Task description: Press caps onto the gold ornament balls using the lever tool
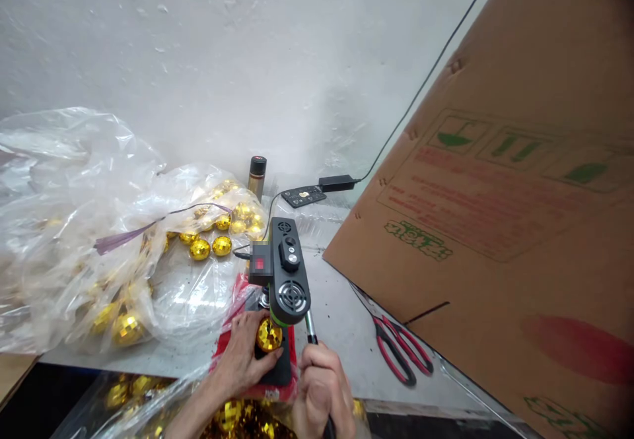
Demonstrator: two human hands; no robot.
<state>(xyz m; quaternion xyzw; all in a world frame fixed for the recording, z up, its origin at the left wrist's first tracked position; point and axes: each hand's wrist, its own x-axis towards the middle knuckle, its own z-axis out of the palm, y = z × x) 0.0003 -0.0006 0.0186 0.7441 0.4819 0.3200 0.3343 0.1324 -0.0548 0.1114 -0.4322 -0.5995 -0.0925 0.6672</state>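
My left hand (pixel 242 353) is closed around a gold mirrored ball (pixel 269 335), thumb and fingers on its sides. The ball sits on the dark base (pixel 277 374) of a small black drill press (pixel 288 270), under its head. My right hand (pixel 321 383) is wrapped around the black grip of the machine's metal lever (pixel 310 323), which angles down to the right of the head. Beneath the base lies a red sheet (pixel 220 344). The drill's contact with the ball is mostly hidden by the head.
Loose gold balls (pixel 200 249) and clear plastic bags (pixel 79 181) of more balls cover the left. Red-handled scissors (pixel 403 353) lie on the right by a large tilted carton (pixel 495 181). Behind stand a bottle (pixel 257 176), a phone (pixel 303 196) and a power adapter (pixel 337 183).
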